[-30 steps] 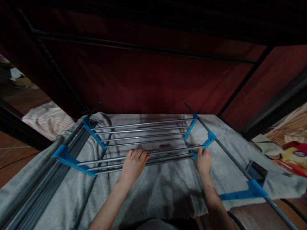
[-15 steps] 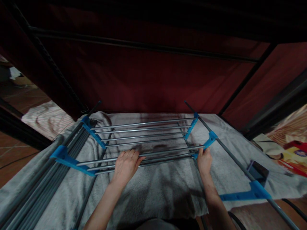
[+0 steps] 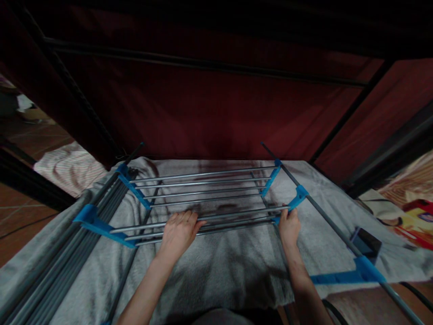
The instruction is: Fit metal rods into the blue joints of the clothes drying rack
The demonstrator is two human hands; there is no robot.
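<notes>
A rack of grey metal tubes with blue plastic brackets lies across a grey blanket (image 3: 237, 264). My left hand (image 3: 179, 232) is closed over the near tubes (image 3: 233, 215), left of their middle, with the thumb stretched to the right along them. At the right end of those tubes, my right hand (image 3: 290, 228) is closed around the rack, close to a blue bracket (image 3: 298, 197). Its fingertips are partly hidden. The tubes' left ends sit in another blue bracket (image 3: 104, 228). Beyond them runs a second tier of tubes (image 3: 203, 183) between two blue brackets.
Several parallel grey tubes (image 3: 81, 253) run along the left side. A lower blue bracket (image 3: 367, 271) juts inward on the right upright, with a dark flat device (image 3: 365, 243) beside it. Dark red panels (image 3: 216, 113) rise behind. A red-and-yellow package (image 3: 421, 219) lies far right.
The view has shifted very slightly. Both hands keep the same hold on the rack, and its parts show no visible movement relative to each other.
</notes>
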